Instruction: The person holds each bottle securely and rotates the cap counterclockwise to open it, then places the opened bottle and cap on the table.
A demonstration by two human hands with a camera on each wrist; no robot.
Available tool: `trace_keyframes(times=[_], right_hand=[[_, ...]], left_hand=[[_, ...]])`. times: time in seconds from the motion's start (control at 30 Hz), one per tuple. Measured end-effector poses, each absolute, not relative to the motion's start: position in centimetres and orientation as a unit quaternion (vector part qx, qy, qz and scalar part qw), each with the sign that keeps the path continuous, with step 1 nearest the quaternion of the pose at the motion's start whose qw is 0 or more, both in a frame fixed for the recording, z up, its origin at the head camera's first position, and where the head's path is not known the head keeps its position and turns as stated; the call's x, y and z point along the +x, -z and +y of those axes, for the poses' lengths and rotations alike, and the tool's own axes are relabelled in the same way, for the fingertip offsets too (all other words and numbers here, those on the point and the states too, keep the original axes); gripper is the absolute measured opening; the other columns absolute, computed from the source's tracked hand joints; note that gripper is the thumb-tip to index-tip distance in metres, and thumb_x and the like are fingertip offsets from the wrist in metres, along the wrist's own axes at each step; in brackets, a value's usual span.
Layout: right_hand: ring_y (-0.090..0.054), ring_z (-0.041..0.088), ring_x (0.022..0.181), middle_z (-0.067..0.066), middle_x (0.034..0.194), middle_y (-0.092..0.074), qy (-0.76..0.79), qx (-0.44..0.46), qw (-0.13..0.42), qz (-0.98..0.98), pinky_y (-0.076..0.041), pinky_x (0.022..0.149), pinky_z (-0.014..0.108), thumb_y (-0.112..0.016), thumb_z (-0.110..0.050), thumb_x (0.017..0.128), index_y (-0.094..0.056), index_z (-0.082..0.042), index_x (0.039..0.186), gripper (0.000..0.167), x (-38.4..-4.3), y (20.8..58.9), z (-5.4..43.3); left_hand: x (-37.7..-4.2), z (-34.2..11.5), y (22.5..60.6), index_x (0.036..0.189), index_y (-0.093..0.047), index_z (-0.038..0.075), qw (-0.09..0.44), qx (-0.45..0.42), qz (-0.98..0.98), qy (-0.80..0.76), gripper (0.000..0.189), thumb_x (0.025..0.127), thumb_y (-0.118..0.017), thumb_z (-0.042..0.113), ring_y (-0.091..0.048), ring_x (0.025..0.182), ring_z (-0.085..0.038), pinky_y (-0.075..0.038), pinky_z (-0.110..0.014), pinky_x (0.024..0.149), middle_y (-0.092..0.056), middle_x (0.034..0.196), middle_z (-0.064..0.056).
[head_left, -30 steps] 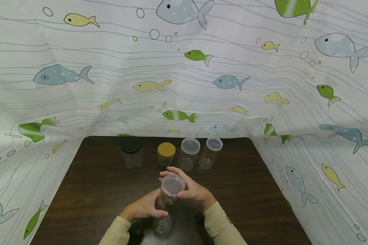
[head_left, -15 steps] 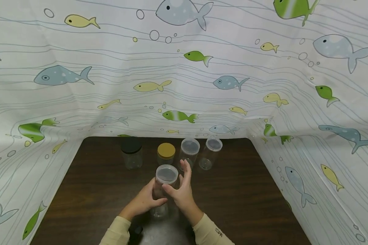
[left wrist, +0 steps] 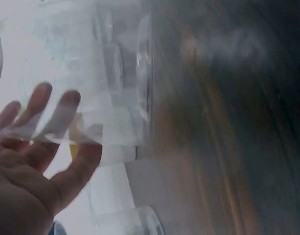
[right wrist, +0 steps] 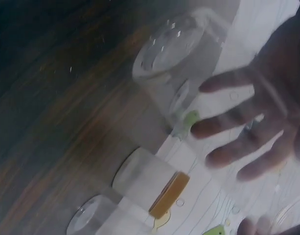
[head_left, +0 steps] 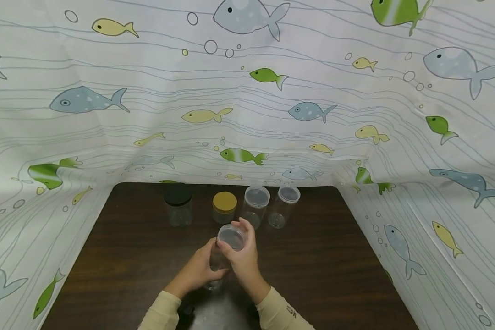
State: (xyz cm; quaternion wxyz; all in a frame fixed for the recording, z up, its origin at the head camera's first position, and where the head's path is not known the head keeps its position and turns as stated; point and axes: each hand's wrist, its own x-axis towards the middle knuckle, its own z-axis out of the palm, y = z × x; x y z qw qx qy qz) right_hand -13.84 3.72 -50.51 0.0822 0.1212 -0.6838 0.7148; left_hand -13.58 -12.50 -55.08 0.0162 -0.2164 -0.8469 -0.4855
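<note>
A tall clear jar [head_left: 218,260] with a translucent lid [head_left: 231,234] is between my hands in the head view, its top leaning to the right. My left hand [head_left: 195,272] grips the jar's body, thumb in front. My right hand [head_left: 244,259] grips round the lid, its thumb at the near rim and fingers at the far side. In the left wrist view the jar's base [left wrist: 144,68] shows above the dark table. Fingers [right wrist: 228,122] curve about the clear wall in the right wrist view.
Along the table's back stand a black-lidded jar [head_left: 179,206], a short yellow-lidded jar [head_left: 224,208] and two tall clear jars, one mid-right [head_left: 255,201] and one farther right [head_left: 284,206]. A fish-print cloth [head_left: 169,101] surrounds the dark wooden table [head_left: 334,275].
The jar has moved farther from my body and then tilted rightward. My right hand has shifted from its side to round the lid, the right forearm swinging left. The left hand keeps its grip.
</note>
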Motion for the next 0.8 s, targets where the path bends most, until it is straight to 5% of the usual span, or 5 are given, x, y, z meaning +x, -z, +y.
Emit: trace_keyframes(times=[0.2, 0.37, 0.57, 0.8], right_hand=[[-0.052, 0.026, 0.125, 0.017, 0.143, -0.052, -0.707, 0.231, -0.011, -0.668, -0.047, 0.099, 0.036, -0.079, -0.020, 0.089, -0.040, -0.008, 0.147, 0.071, -15.1, 49.9, 5.6], [-0.055, 0.022, 0.123, 0.017, 0.141, -0.053, -0.724, 0.365, -0.112, -0.575, -0.048, 0.099, 0.033, -0.075, -0.033, 0.094, -0.038, -0.003, 0.147, 0.071, -16.6, 49.6, 7.4], [-0.049, 0.027, 0.136, 0.008, 0.145, -0.052, -0.732, 0.455, -0.242, -0.446, -0.044, 0.107, 0.038, -0.070, -0.042, 0.096, -0.038, -0.011, 0.151, 0.071, -17.3, 49.6, 8.1], [-0.041, 0.028, 0.143, 0.009, 0.153, -0.044, -0.725, 0.472, -0.273, -0.421, -0.037, 0.113, 0.042, -0.067, -0.046, 0.097, -0.032, -0.012, 0.156, 0.077, -17.6, 49.9, 8.2]], left_hand=[[-13.5, -13.5, 54.3, 0.149, -0.040, 0.005, -0.024, -0.256, -0.825, 0.504, 0.085, 0.081, -0.086, 0.028, -0.063, 0.110, -0.016, -0.052, -0.040, 0.095, -0.066, 0.125, -0.004], [-13.4, -14.1, 53.7, 0.151, -0.035, 0.004, -0.157, -0.303, -0.750, 0.567, 0.078, 0.088, -0.078, 0.020, -0.063, 0.105, -0.018, -0.051, -0.032, 0.090, -0.064, 0.123, -0.011], [-13.3, -13.8, 53.5, 0.145, -0.035, -0.004, -0.289, -0.375, -0.621, 0.625, 0.068, 0.093, -0.071, 0.019, -0.059, 0.122, -0.029, -0.051, -0.037, 0.097, -0.056, 0.134, -0.028], [-13.1, -13.6, 53.8, 0.148, -0.027, -0.006, -0.317, -0.386, -0.579, 0.644, 0.076, 0.097, -0.069, 0.030, -0.057, 0.124, -0.038, -0.051, -0.040, 0.097, -0.051, 0.135, -0.034]])
